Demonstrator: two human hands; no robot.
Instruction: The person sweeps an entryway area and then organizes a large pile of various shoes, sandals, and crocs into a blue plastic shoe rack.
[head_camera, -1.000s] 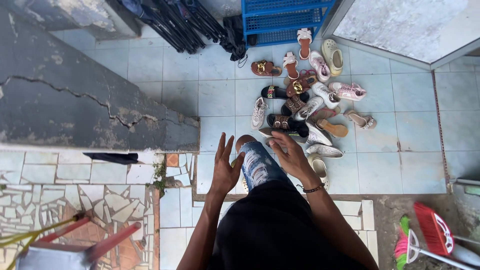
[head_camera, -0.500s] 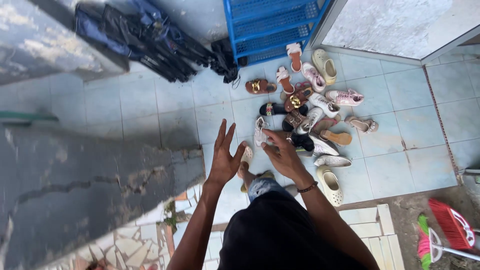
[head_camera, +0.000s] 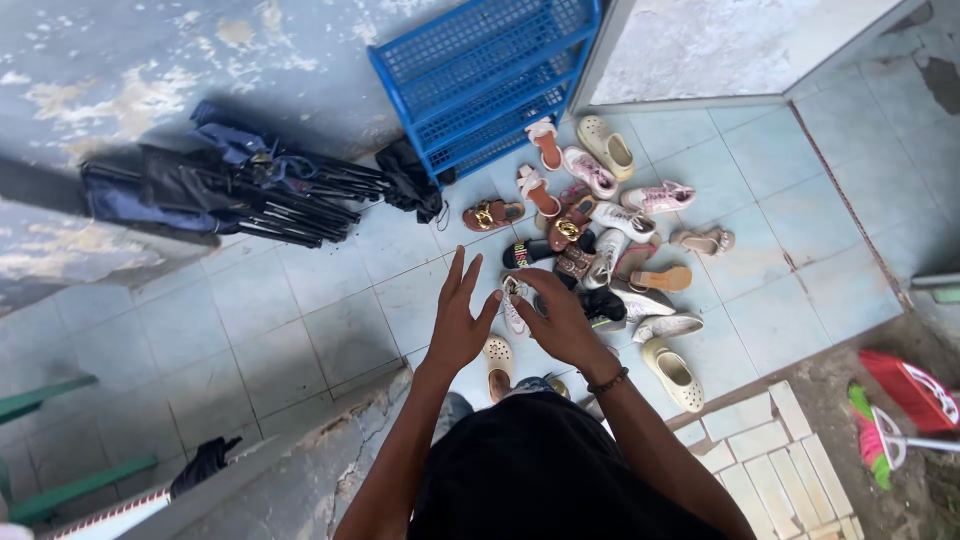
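My left hand (head_camera: 458, 322) is raised in front of me with its fingers spread and nothing in it. My right hand (head_camera: 556, 318) hovers beside it, fingers loosely curled and empty. Beneath them on the blue tiled floor lies a pile of shoes (head_camera: 605, 240): white sneakers, a pink sneaker (head_camera: 657, 197), brown and black sandals, cream clogs (head_camera: 674, 372). A white sneaker (head_camera: 513, 303) lies just under my hands. My foot in a cream clog (head_camera: 497, 362) stands on the tiles.
A blue plastic shoe rack (head_camera: 480, 70) leans against the wall behind the pile. Folded dark umbrellas (head_camera: 230, 185) lie to the left. A red broom and green brush (head_camera: 900, 405) rest at right. A cracked concrete ledge (head_camera: 330, 450) runs at lower left.
The view has swung forward and left, bringing the umbrellas and rack further into sight. Both hands stay raised and empty over the shoes; my foot has stepped onto the tiles.
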